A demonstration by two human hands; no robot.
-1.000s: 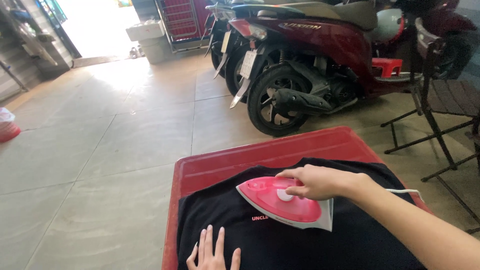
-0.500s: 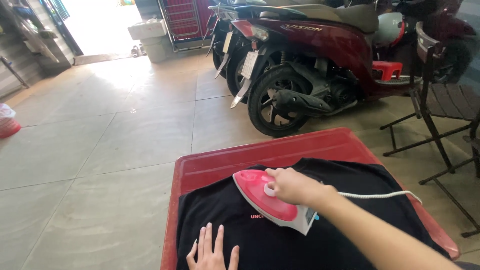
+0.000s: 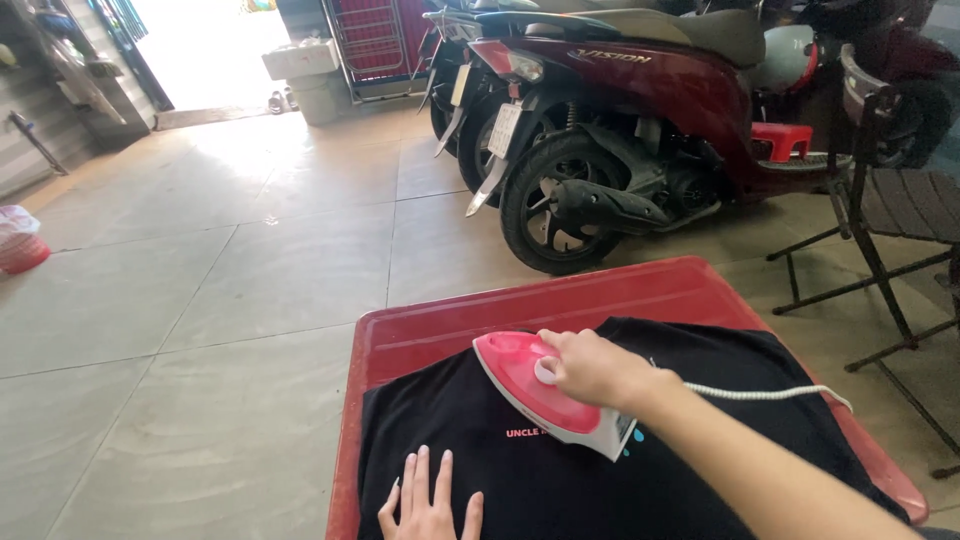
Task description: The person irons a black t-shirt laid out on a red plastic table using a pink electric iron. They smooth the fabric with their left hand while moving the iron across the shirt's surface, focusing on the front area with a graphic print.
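Observation:
A black T-shirt (image 3: 700,380) with a small printed chest mark lies spread on a red table (image 3: 440,325). My right hand (image 3: 590,368) grips the handle of a pink and white clothes iron (image 3: 530,392), which rests flat on the shirt's upper middle with its tip toward the far left. A white cord (image 3: 760,393) runs from the iron to the right across the fabric. My left hand (image 3: 430,505) lies flat on the shirt at the near edge, fingers spread, a little left of the iron.
A dark red scooter (image 3: 640,120) is parked just beyond the table, with a second one behind it. A black folding chair (image 3: 890,210) stands at the right. Tiled floor (image 3: 200,300) stretches left toward a bright doorway, a white bin (image 3: 300,65) and a pink bag (image 3: 20,240).
My right hand has slid the iron leftward and toward the far edge of the shirt. My left hand has stayed pressed on the fabric near me.

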